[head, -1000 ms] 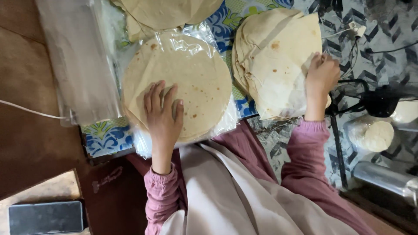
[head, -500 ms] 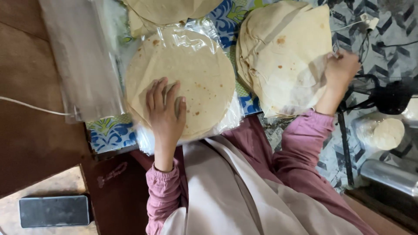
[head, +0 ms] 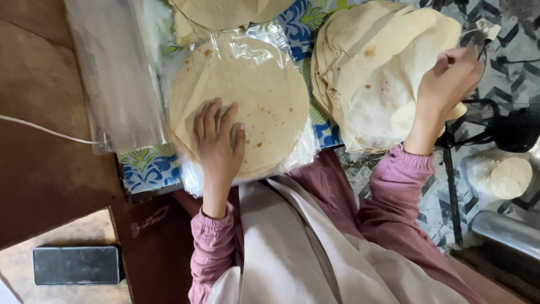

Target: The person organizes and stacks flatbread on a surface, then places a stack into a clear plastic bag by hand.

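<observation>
Left hand lies flat, fingers spread on the flatbread stack over clear plastic; right hand pinches, seemingly, one flatbread's edge, lifting it.

One view only, from a head-worn camera. Looks almost straight down from above the chest and sleeves, close in, at arm's reach. Faces the tabletop edge, with the body at the bottom of frame and the far side at the top. Takes in the left hand near centre and the right hand at upper right. Beyond the left fingers, a flatbread stack fills mid-frame; under the right fingers, a second flatbread pile. No second view to overlap.
</observation>
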